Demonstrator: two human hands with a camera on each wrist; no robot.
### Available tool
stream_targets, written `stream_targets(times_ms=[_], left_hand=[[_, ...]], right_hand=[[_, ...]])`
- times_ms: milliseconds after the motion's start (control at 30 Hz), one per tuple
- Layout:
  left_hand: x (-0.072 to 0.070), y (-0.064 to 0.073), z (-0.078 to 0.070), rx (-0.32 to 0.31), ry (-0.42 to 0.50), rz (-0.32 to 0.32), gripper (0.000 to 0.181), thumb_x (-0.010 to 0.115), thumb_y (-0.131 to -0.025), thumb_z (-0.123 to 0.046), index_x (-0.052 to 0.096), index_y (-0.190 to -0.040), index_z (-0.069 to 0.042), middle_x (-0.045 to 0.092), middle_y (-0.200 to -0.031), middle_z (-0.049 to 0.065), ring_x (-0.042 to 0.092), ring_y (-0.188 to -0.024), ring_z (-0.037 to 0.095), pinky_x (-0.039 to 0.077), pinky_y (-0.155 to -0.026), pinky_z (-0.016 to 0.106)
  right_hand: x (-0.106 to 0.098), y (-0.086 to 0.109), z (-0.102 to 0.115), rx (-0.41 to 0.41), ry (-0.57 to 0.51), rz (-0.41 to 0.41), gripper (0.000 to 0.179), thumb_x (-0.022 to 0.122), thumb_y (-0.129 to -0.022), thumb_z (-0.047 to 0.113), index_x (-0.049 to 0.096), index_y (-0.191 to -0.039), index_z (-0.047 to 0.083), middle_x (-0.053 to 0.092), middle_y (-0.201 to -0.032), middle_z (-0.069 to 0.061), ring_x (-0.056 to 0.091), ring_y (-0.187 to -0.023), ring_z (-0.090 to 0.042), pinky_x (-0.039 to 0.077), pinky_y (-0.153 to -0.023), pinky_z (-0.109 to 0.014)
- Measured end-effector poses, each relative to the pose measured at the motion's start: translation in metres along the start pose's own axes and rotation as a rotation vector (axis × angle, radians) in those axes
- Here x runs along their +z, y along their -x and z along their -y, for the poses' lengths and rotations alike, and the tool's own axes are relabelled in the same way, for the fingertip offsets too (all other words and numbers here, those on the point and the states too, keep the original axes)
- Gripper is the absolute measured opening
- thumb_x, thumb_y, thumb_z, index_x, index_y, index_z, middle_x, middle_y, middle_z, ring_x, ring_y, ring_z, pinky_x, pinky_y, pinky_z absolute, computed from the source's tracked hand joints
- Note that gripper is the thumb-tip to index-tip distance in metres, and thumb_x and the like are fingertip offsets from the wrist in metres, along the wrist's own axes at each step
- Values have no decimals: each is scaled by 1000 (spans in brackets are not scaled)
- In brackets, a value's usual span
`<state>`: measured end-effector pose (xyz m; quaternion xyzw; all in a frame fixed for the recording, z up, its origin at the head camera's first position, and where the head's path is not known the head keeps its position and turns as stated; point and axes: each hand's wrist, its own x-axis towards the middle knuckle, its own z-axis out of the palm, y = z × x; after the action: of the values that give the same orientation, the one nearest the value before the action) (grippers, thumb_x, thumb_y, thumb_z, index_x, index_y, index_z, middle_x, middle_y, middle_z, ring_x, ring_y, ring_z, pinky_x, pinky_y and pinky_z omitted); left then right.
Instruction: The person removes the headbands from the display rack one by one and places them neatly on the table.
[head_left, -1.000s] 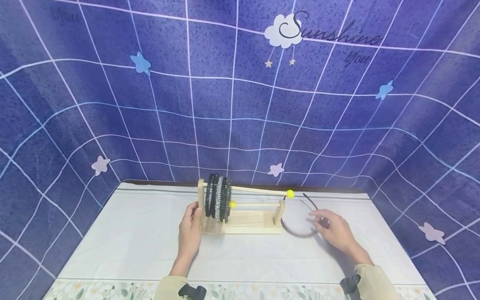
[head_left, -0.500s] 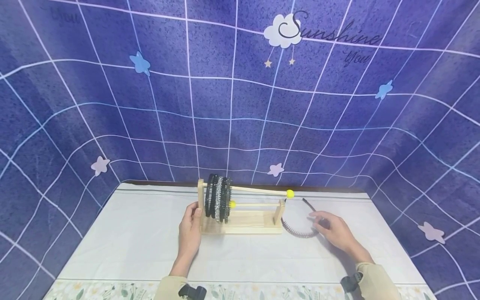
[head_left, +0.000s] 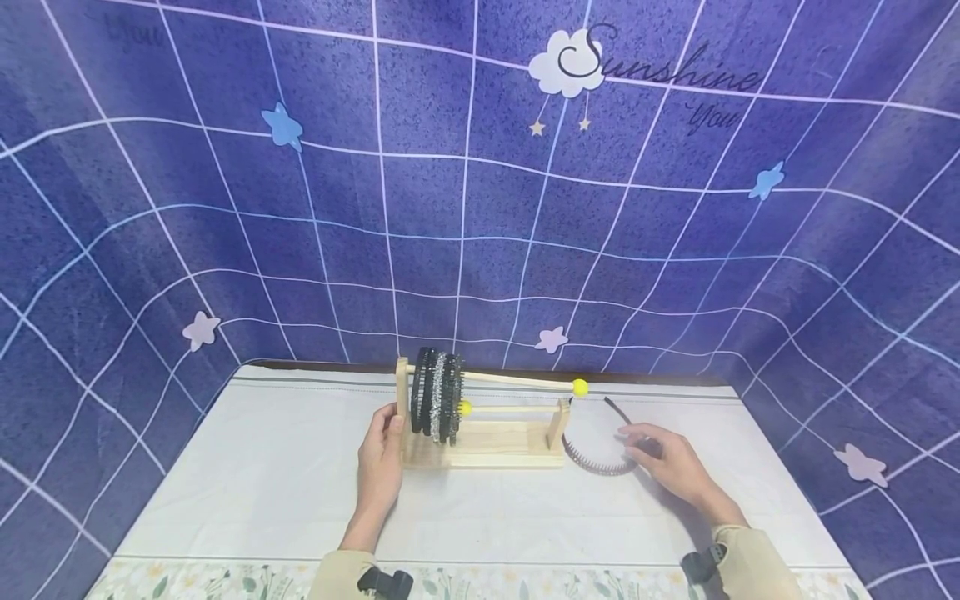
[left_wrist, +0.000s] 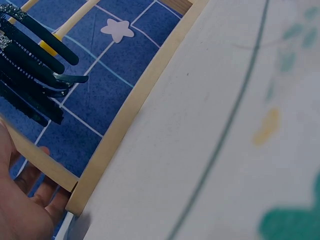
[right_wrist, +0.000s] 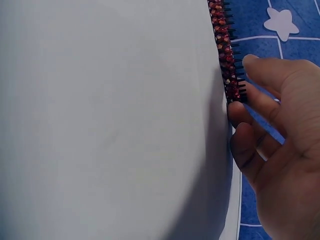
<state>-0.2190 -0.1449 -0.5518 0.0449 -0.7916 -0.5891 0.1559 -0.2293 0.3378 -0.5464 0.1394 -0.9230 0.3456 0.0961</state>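
Observation:
A wooden headband rack (head_left: 495,457) stands on the table with two rods, each tipped with a yellow ball (head_left: 580,388). Several black and silver glittery headbands (head_left: 438,398) hang bunched at the left end of the upper rod. My left hand (head_left: 381,458) grips the rack's left upright, fingers behind it in the left wrist view. Right of the rack lies a loose toothed headband (head_left: 600,469), whose red beads (right_wrist: 225,42) show in the right wrist view. My right hand (head_left: 671,467) is at its right side, fingers loosely bent, fingertips right at the teeth and band.
A white cloth (head_left: 300,475) with a floral front border (head_left: 480,579) covers the table. Behind it and at both sides hangs a blue gridded curtain (head_left: 480,250) with stars. The rack's short right upright (head_left: 557,427) stands close beside the loose headband.
The loose headband's far tip has dropped slightly toward me, mostly between the first two frames. My right hand has barely moved. My left hand and the rack have stayed put.

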Motion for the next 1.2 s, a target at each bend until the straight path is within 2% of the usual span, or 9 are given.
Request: stream_targets(times_ms=[67,167,300,400,500,667,833,967,1200], left_hand=[[0,0,0,3,3,-6,55,42,-121,-46,55,-157,-6,65,-151,22,63,-139,45,52,-113,66],[0,1,0,2,3,-12,54,43,-121,-45,55,-156,-7,66,-151,22,64,-138,45,52,-113,66],[0,0,-1,-2,0,-13,54,43,-121,-45,56,-156,-6,66,-150,23,64,-138,45,52,-113,66],[0,0,-2,2,-1,-11,53,43,-121,-44,55,-156,-5,66,-150,24,64,-137,46,52,-113,66],[0,0,-2,7,-1,-13,52,43,-121,-43,56,-156,-5,66,-149,24,65,-136,46,52,-112,66],[0,-1,-2,1,-3,-11,52,43,-121,-42,56,-156,-6,67,-148,23,66,-135,45,53,-111,66],[0,-1,-2,1,-1,-14,51,43,-121,-42,56,-156,-6,67,-147,23,67,-133,45,53,-110,65],[1,-1,-1,2,-2,-19,51,44,-121,-42,57,-155,-6,68,-146,23,68,-131,44,54,-109,64],[0,-1,-1,-4,5,-12,51,43,-121,-42,56,-156,-6,67,-148,23,67,-133,44,54,-111,64]], right_hand=[[-1,0,-1,-1,11,-15,30,83,-99,8,80,-129,13,82,-122,-2,76,-118,-36,59,-105,-61],[-4,-1,-2,4,12,-46,29,83,-99,7,80,-127,12,82,-124,-7,78,-101,-27,66,-87,-45],[-8,-1,4,12,-13,-99,25,82,-99,7,81,-124,11,82,-118,-11,70,-80,-9,58,-69,-28],[-9,-2,15,20,-53,-170,20,82,-100,7,82,-120,9,82,-114,-12,68,-76,-6,57,-67,-25],[-11,-3,30,77,-127,-258,14,80,-103,8,82,-116,6,82,-111,-6,71,-71,-10,57,-64,-24],[-15,-4,58,217,-356,-353,17,77,-107,11,79,-118,-2,79,-97,13,68,-63,-16,51,-50,-21],[-19,-3,85,286,-561,-400,21,77,-107,12,76,-122,-4,77,-87,10,63,-62,-9,50,-51,-19],[-18,-3,107,282,-648,-454,17,77,-106,8,77,-119,-4,79,-87,6,63,-62,-9,50,-52,-17],[-10,-4,135,178,-702,-496,13,75,-103,-5,76,-115,-9,75,-81,2,59,-58,-11,46,-48,-19]])
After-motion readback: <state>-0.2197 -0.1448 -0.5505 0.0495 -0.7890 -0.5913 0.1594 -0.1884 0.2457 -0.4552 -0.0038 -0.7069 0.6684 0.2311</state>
